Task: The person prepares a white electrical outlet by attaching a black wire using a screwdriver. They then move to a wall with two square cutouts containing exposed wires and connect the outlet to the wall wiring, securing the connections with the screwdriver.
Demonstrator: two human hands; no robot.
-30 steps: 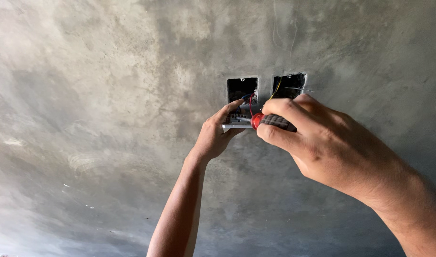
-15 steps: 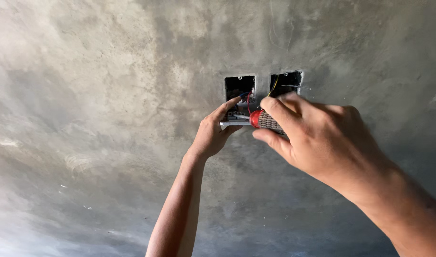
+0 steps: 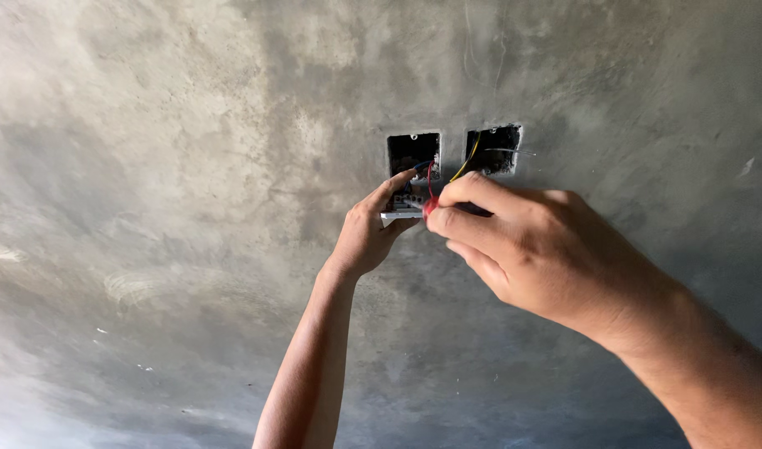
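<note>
Switch plate [image 3: 402,213], white and seen edge-on, sits just below the left wall box [image 3: 412,153], pinched by the left hand [image 3: 366,237] with the forefinger stretched up along its back; its wires run up into that opening. The right hand [image 3: 535,249] is closed on a red-handled tool [image 3: 431,207], of which only the red butt shows between thumb and fingers; its tip, hidden behind the fingers, seems to meet the back of the plate.

To do this step well, in my judgement, the left hand should hold the plate dead level and braced against the wall, so the terminals do not twist; the right hand should keep the tool in line with the screw and turn gently, since a slip could nick the insulation; the wires want some slack, never a sharp bend at the box edge.

Counted: one switch plate; one tool; two square boxes cut in the grey plastered wall [image 3: 173,208], side by side, the right wall box [image 3: 493,150] open and unfitted; one red wire [image 3: 431,176] and one blue wire [image 3: 420,166] at the left box; one yellow wire [image 3: 466,165] and a thin pale strand from the right box; two hands, both the person's own.
</note>
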